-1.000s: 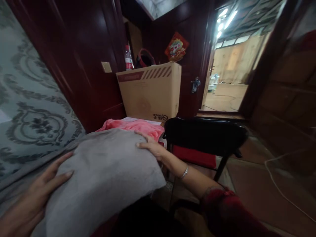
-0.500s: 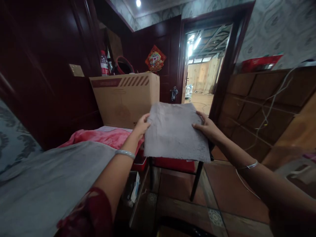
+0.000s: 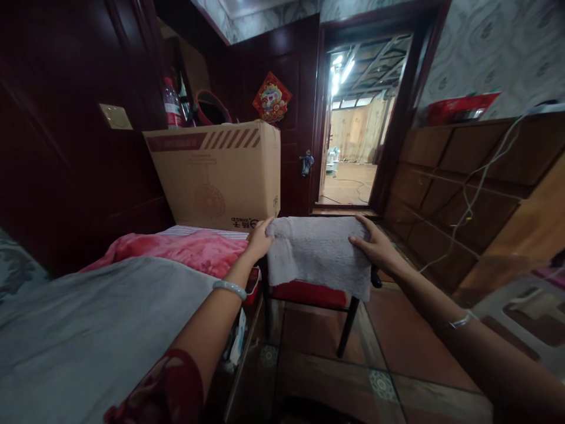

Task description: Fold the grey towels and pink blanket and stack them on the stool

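We hold a grey cloth (image 3: 318,253) between our two hands, draped over the back of a chair (image 3: 348,318) straight ahead of us. Our left hand (image 3: 259,238) grips the cloth's left upper corner, fingers curled around the edge. Our right hand (image 3: 375,244) lies on its right upper edge, fingers spread over the top and thumb against the front, pinching the fabric. The cloth hangs down in front of the chair back, its lower edge just above the red seat (image 3: 309,292). A pale bangle (image 3: 228,287) sits on our left wrist and a thin silver bracelet (image 3: 459,321) on our right.

To the left of our left hand lies a pink blanket (image 3: 176,250), and nearer to us a grey bedsheet (image 3: 88,330) covers the bed. Beyond our left hand stands a big cardboard box (image 3: 216,174), with a plastic bottle (image 3: 171,106) behind it. Past our hands an open doorway (image 3: 353,123) shows a lit room.
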Tool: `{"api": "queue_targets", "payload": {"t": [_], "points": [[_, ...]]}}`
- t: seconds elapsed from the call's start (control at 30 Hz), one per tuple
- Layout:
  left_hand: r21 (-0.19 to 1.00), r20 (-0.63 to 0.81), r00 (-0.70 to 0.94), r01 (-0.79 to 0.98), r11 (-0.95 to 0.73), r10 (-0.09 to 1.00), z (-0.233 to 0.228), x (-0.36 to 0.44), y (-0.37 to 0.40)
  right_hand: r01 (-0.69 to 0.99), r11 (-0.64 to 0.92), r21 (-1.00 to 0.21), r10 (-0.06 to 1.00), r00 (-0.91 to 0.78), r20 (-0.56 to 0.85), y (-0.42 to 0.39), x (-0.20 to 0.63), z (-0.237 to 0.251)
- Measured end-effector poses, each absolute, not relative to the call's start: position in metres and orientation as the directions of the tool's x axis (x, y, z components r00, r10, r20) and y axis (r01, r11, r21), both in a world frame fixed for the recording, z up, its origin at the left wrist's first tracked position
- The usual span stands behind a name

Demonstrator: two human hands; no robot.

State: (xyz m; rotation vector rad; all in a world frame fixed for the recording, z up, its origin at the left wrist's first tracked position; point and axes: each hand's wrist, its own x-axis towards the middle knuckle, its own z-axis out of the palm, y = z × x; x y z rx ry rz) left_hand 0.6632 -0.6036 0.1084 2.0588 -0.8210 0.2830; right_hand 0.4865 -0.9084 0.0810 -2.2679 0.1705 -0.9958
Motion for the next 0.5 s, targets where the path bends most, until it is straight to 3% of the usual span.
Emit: {"api": "queue_targets", "payload": {"t": [0.13, 0.23, 0.3, 0.4, 0.5], "points": [[0.549, 0.447, 0.744, -0.667, -0.504, -0.498, 0.114, 0.655, -0.6, -0.027, -0.92, -0.391, -0.313, 0.651, 0.691, -0.909, 0.475, 0.09], [0.393, 0.444, 0.737, -0.671, -0.629, -0.509, 0.123, 0.641, -0.597, -0.132, -0.975, -0.177, -0.221, 0.619, 0.754, -0.899, 0.462, 0.105], [0.239, 0.473, 0.698, -0.69, -0.684, -0.538, 0.13, 0.631, -0.598, -0.137, -0.99, -0.026, -0.108, 0.635, 0.765, -0.886, 0.459, 0.114], [0.037, 0.462, 0.582, -0.766, -0.641, -0.669, 0.137, 0.62, -0.607, -0.076, -0.981, 0.18, 0.073, 0.711, 0.7, -0.868, 0.465, 0.118], [-0.041, 0.369, 0.512, -0.825, -0.564, -0.775, 0.141, 0.616, -0.622, -0.032, -0.962, 0.27, 0.149, 0.768, 0.623, -0.865, 0.479, 0.112]]}}
